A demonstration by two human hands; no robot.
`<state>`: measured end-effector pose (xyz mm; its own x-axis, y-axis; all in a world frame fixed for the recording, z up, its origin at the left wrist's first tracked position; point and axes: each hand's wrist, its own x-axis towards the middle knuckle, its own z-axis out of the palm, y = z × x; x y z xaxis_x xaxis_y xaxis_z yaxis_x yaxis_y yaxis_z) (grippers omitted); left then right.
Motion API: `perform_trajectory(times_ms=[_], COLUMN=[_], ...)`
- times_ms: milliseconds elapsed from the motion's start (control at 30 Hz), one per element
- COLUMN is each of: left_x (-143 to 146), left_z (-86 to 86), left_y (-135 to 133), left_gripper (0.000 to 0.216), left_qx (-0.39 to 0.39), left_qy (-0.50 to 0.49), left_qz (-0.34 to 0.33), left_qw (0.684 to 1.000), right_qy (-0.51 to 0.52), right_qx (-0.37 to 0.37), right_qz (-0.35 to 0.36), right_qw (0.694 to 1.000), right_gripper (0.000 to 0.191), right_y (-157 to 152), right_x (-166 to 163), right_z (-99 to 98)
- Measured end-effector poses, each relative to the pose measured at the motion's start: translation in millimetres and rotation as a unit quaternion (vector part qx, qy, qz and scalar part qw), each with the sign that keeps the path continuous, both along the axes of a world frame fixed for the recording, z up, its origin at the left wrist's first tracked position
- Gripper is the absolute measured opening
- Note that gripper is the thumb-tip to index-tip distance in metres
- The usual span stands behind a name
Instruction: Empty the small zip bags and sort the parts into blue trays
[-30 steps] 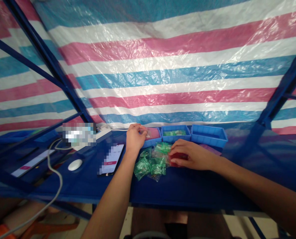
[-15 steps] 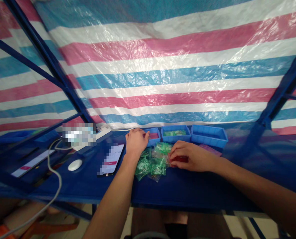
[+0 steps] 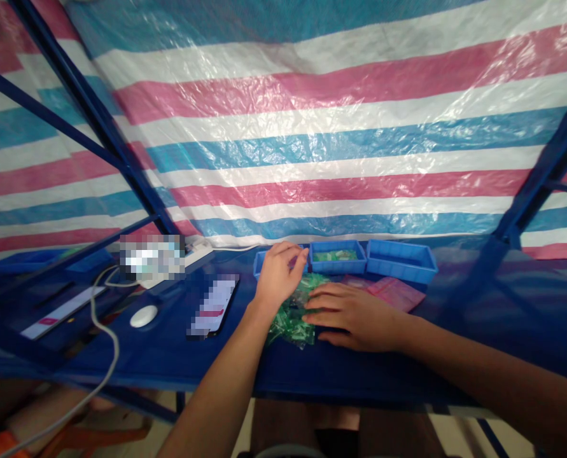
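A heap of small clear bags with green contents (image 3: 290, 321) lies on the blue table (image 3: 369, 362). My left hand (image 3: 279, 275) rests on the heap's far side, fingers stretched toward the leftmost blue bin (image 3: 260, 262). Beside it, my right hand (image 3: 352, 315) lies flat over the heap's right side, fingers extended and holding nothing. Pink bags (image 3: 392, 292) lie just behind my right hand. The middle blue bin (image 3: 338, 256) holds green bags, and the right blue bin (image 3: 401, 259) stands next to it.
A phone (image 3: 214, 305) lies left of the heap, with a white mouse (image 3: 144, 315) and its cable (image 3: 106, 356) farther left. A striped plastic sheet (image 3: 312, 127) hangs behind the table. Blue frame bars (image 3: 97, 121) slant at both sides.
My left hand moved right from the leftmost bin down onto the green bags. My right hand slid left and flattened over the heap, uncovering the pink bags behind it.
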<state>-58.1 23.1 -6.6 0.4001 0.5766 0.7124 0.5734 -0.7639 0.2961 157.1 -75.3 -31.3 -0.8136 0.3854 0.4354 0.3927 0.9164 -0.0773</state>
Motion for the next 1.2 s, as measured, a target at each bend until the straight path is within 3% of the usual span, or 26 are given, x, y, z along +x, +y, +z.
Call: perform_trajectory(times_ms=[200, 467, 567, 667, 767, 867, 1000, 1200], left_x=[10.2, 13.9, 17.3, 21.2, 25.1, 28.3, 29.9, 30.0], left_z=[2.6, 6.5, 4.3, -0.9, -8.0, -14.3, -17.0, -12.1], left_y=[-8.0, -17.6, -22.0, -23.6, -22.1, -19.5, -18.8, -23.9], left_gripper=[0.03, 0.037, 0.045, 0.058, 0.047, 0.059, 0.042, 0.058], left_qx=[0.01, -0.023, -0.084, -0.174, -0.228, -0.223, -0.219, -0.225], left_qy=[-0.007, -0.003, -0.055, -0.134, -0.154, -0.129, -0.104, -0.126], left_qz=[-0.043, -0.072, -0.093, -0.133, -0.163, -0.165, -0.177, -0.194], left_qw=[0.999, 0.997, 0.991, 0.966, 0.947, 0.952, 0.954, 0.947], right_qy=[0.003, 0.173, 0.255, 0.343, 0.396, 0.392, 0.385, 0.43], right_qx=[0.049, 0.062, 0.024, -0.038, -0.098, -0.131, -0.157, -0.249], right_qz=[-0.029, -0.061, -0.118, -0.215, -0.261, -0.259, -0.238, -0.187], right_qw=[0.998, 0.981, 0.959, 0.914, 0.875, 0.873, 0.878, 0.847], right_gripper=[0.021, 0.014, 0.01, 0.007, 0.016, 0.022, 0.032, 0.044], right_y=[-3.4, -7.1, -1.9, 10.3, 24.1, 31.7, 33.1, 37.4], right_x=[-11.5, -11.0, 0.7, 17.5, 30.9, 35.6, 33.4, 34.8], right_z=[-4.9, 1.3, 6.4, 4.9, -1.7, -7.1, -9.6, -12.4])
